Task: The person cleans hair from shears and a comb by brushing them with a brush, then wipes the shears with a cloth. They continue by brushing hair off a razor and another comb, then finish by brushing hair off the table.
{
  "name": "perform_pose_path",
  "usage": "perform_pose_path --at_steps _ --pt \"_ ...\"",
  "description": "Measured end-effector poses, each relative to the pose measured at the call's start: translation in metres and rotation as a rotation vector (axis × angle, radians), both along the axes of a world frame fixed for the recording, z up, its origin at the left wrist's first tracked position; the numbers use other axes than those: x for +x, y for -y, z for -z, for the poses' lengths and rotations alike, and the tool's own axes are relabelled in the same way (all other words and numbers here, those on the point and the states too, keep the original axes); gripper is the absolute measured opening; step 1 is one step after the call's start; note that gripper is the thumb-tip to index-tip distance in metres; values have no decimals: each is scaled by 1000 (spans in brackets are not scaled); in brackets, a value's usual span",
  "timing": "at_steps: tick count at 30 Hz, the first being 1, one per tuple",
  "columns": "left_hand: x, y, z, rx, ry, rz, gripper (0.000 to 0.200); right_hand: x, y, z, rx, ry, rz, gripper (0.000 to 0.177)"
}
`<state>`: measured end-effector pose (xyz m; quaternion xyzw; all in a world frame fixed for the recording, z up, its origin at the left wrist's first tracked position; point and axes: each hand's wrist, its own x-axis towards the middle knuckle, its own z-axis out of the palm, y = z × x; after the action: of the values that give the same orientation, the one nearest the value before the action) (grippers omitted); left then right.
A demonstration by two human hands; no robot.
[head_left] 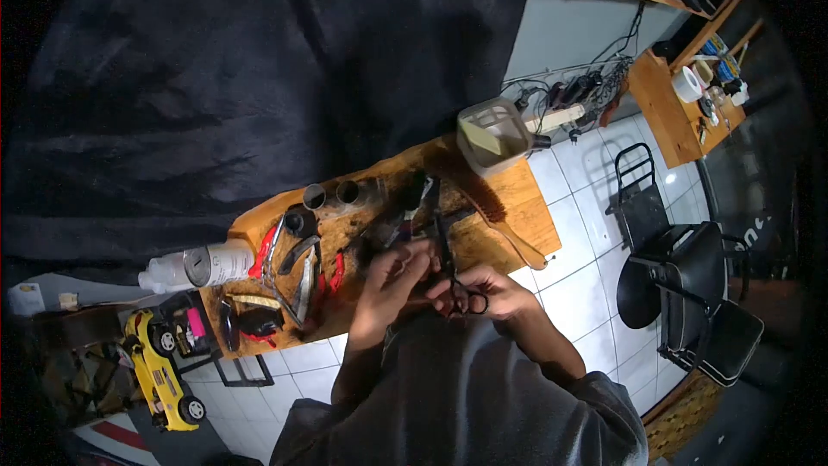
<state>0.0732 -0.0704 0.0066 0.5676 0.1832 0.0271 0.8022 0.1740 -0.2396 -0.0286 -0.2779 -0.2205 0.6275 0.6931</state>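
My right hand (487, 292) is closed around the handle loops of dark scissors (446, 250), whose blades point up and away from me over the table. Close beside it, my left hand (395, 280) has its fingers drawn together near the blades. Whatever lies between those fingers is too dark and small to make out. Just beyond the hands is a wooden-handled brush (520, 246) with brown bristles. Left of my left hand lie several tools, among them a red-handled one (337, 272) and a curved metal one (305, 283).
The wooden table (536, 207) bears a clear plastic tub (496, 164), two small cups (348, 192) and a white container (228, 261). A yellow toy car (159, 371) stands at the left. Black chairs (690, 285) stand on the tiled floor to the right, below a wooden shelf (660, 112).
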Motion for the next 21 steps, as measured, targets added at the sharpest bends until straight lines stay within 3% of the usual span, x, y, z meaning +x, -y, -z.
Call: perform_pose_path --at_steps 1,5,8,9,12,13,16,17,20,21 --pt "3 8 1 -22 17 -40 26 4 2 4 -32 158 -40 44" --pt "18 10 -6 42 -52 147 22 5 9 -1 -64 307 -8 38" --pt "25 11 -15 -204 -143 206 20 16 25 -7 -107 442 -50 36" --pt "27 16 -17 -259 -119 134 20 15 32 -10 -133 194 -70 39" --pt "39 33 -18 -405 -51 -24 19 24 46 -23 -91 214 151 44" --pt "52 40 -18 -446 -31 -31 19 31 52 -26 -133 567 437 49" --pt "76 56 -23 -487 -68 -32 20 46 54 -39 -94 547 754 56" --pt "86 62 -23 -521 -72 -13 21 61 61 -44 -156 846 740 56" --pt "100 75 -4 -562 4 39 22 85 65 -45 -150 1204 824 47" --pt "105 77 -4 -572 10 34 22 93 65 -51 -159 1200 819 37"
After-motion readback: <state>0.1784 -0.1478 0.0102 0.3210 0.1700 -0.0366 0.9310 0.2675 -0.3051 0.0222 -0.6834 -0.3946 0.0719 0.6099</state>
